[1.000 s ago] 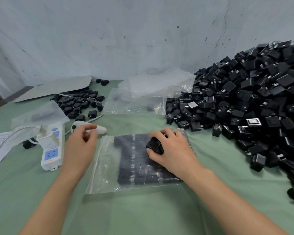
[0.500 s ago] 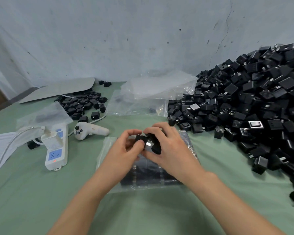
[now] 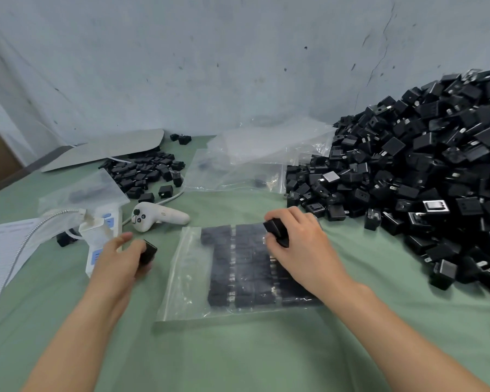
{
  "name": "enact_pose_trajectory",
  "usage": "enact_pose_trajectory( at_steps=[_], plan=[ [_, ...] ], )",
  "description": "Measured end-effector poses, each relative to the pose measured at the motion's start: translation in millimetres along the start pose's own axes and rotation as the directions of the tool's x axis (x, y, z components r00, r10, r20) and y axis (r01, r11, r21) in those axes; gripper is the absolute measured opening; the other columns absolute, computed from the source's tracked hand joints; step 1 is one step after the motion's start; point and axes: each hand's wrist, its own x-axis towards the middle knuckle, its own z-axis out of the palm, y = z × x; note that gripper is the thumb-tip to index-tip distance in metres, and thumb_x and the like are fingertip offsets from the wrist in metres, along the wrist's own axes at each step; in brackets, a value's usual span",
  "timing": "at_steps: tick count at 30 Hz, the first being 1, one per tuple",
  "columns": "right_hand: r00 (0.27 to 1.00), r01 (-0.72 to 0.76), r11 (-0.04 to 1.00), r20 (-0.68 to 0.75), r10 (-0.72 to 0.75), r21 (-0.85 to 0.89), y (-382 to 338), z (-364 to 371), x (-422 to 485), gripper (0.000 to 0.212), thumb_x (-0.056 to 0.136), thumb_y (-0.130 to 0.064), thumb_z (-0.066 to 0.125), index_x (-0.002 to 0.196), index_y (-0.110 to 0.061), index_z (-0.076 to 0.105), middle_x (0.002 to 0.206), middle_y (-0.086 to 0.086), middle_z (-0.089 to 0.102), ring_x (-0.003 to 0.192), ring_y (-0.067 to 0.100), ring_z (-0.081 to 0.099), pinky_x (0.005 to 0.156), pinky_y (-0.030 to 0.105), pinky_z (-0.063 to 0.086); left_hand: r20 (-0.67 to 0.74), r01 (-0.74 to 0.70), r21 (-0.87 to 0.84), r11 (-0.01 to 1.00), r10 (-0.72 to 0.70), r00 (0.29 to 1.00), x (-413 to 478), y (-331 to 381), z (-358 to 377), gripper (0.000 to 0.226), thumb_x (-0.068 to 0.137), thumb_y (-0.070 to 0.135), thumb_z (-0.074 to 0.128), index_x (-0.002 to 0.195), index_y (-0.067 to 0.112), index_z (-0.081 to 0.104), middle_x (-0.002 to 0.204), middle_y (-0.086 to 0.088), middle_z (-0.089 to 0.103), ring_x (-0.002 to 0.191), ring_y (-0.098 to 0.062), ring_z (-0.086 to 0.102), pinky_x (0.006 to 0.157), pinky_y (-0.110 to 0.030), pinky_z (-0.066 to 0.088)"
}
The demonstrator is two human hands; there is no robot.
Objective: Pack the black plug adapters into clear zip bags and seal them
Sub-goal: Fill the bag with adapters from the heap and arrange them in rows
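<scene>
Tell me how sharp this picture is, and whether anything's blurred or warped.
Head view: soft, even light, faint shadows; the left hand and its small black plug adapter look motion-blurred; the large heap of black adapters smears and curves at the right edge; the clear zip bag shows faint sheen.

The table cover (image 3: 238, 349) is matt green cloth and the wall (image 3: 210, 66) rough, scuffed plaster. The zip bag (image 3: 186, 278) is clear glossy plastic film; the plug adapters (image 3: 408, 171) are black, mostly matt plastic with bright metal prongs. The controller (image 3: 159, 217) is smooth white plastic.
</scene>
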Motion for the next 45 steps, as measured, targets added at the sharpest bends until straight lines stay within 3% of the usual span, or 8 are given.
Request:
enact_pose_trajectory(
  at_steps=[4, 10, 15, 25, 27, 32, 40, 45],
  plan=[
    [0.999, -0.009, 0.999, 0.031, 0.01, -0.051, 3.3, 2.8, -3.1, 0.025, 0.092, -0.033, 0.059, 0.116, -0.037, 0.051, 0.113, -0.018, 0.054, 0.094, 0.004, 0.03, 0.078, 0.031, 0.045, 0.102, -0.162, 0.361, 0.918, 0.134, 0.986, -7.5, -6.9, -7.4, 0.02, 0.094, 0.019, 0.063, 0.11, 0.028, 0.069, 0.101, 0.006, 0.066, 0.087, -0.004, 0.058, 0.069, -0.018, 0.04],
    [0.995, -0.013, 0.993, 0.099, 0.024, -0.117, 5.3, 3.2, -4.5, 0.024, 0.095, -0.035, 0.056, 0.119, -0.037, 0.051, 0.118, -0.018, 0.054, 0.107, 0.012, 0.039, 0.083, 0.035, 0.05, 0.327, -0.237, 0.376, 0.896, 0.11, 0.938, -15.7, -6.9, -7.4, 0.019, 0.092, 0.024, 0.07, 0.111, 0.026, 0.074, 0.096, 0.008, 0.077, 0.094, -0.016, 0.071, 0.087, -0.025, 0.051],
    [0.994, 0.001, 0.989, 0.108, 0.015, -0.149, 4.4, 4.3, -6.3, 0.025, 0.096, -0.034, 0.055, 0.121, -0.035, 0.052, 0.117, -0.016, 0.054, 0.105, 0.014, 0.038, 0.082, 0.034, 0.048, 0.539, -0.412, 0.447, 0.794, 0.128, 0.832, -13.7, -5.8, -15.8, 0.021, 0.087, 0.046, 0.069, 0.108, 0.049, 0.07, 0.099, 0.023, 0.074, 0.087, 0.008, 0.067, 0.078, -0.014, 0.048],
    [0.995, 0.024, 0.988, 0.097, -0.009, -0.152, 7.4, 6.8, -7.2, 0.025, 0.096, -0.035, 0.055, 0.12, -0.037, 0.051, 0.117, -0.017, 0.054, 0.105, 0.014, 0.042, 0.077, 0.029, 0.044, 0.587, -0.564, 0.472, 0.677, 0.235, 0.775, 1.1, -16.3, -17.3, 0.024, 0.087, 0.034, 0.073, 0.101, 0.052, 0.066, 0.101, 0.014, 0.068, 0.092, 0.014, 0.058, 0.074, -0.002, 0.04],
    [0.995, 0.029, 0.988, 0.098, -0.014, -0.152, 8.0, 6.8, -7.0, 0.025, 0.096, -0.034, 0.055, 0.121, -0.036, 0.051, 0.117, -0.016, 0.054, 0.106, 0.015, 0.043, 0.077, 0.029, 0.046, 0.601, -0.58, 0.455, 0.675, 0.248, 0.76, 4.3, -18.2, -20.2, 0.027, 0.088, 0.026, 0.074, 0.1, 0.05, 0.069, 0.101, 0.023, 0.069, 0.092, 0.01, 0.061, 0.076, -0.003, 0.041],
    [0.995, 0.037, 0.987, 0.096, -0.022, -0.158, 8.2, 7.4, -7.1, 0.026, 0.096, -0.034, 0.055, 0.122, -0.035, 0.052, 0.118, -0.015, 0.055, 0.105, 0.015, 0.043, 0.077, 0.025, 0.038, 0.58, -0.617, 0.472, 0.629, 0.306, 0.755, 8.0, -22.8, -8.3, 0.024, 0.085, 0.031, 0.077, 0.104, 0.045, 0.073, 0.097, 0.008, 0.068, 0.09, 0.005, 0.061, 0.079, -0.009, 0.043],
    [0.993, 0.031, 0.986, 0.114, -0.012, -0.163, 7.9, 7.2, -7.3, 0.027, 0.097, -0.034, 0.054, 0.124, -0.035, 0.052, 0.119, -0.014, 0.055, 0.107, 0.016, 0.043, 0.08, 0.025, 0.039, 0.498, -0.57, 0.398, 0.719, 0.353, 0.792, 12.1, -24.3, 15.5, 0.023, 0.078, 0.038, 0.082, 0.095, 0.051, 0.074, 0.09, 0.004, 0.07, 0.088, -0.021, 0.067, 0.086, -0.048, 0.054],
    [0.993, 0.03, 0.986, 0.116, -0.011, -0.163, 8.1, 7.7, -7.0, 0.027, 0.097, -0.034, 0.053, 0.123, -0.036, 0.05, 0.119, -0.015, 0.054, 0.107, 0.016, 0.043, 0.078, 0.025, 0.036, 0.465, -0.535, 0.381, 0.754, 0.344, 0.816, 11.3, -29.0, 24.4, 0.023, 0.068, 0.056, 0.079, 0.089, 0.054, 0.068, 0.089, 0.009, 0.072, 0.081, -0.011, 0.069, 0.072, -0.028, 0.054]
  ],
)
